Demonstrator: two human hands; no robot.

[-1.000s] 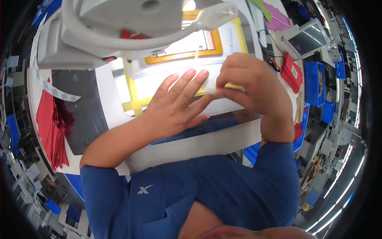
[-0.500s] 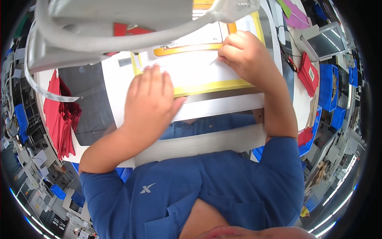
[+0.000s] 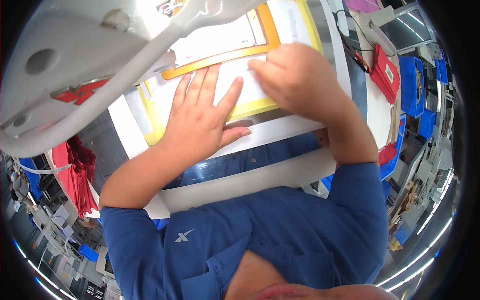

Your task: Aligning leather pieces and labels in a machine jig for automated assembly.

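Observation:
A white sheet-like panel with yellow borders (image 3: 257, 106) lies on the work surface in front of me. On it rests an orange-edged frame (image 3: 220, 60) around a white area. My left hand (image 3: 197, 110) is pressed flat on the panel, fingers spread, its fingertips at the near edge of the orange frame. My right hand (image 3: 302, 82) is curled closed over the panel, near the frame's right corner. Its thumb and forefinger point left. Whatever it grips, if anything, is hidden by the fingers.
A large pale machine head (image 3: 95, 55) with a curved white tube (image 3: 145, 62) looms at upper left. Red fabric pieces (image 3: 75, 175) hang at left. On the right are a red stack (image 3: 385, 75), blue bins (image 3: 412, 85), a cable and a screen (image 3: 412, 25).
The view has shifted, bringing the machine head larger at upper left. My left hand has spread its fingers and moved up to the orange frame. My right hand has shifted slightly left and down.

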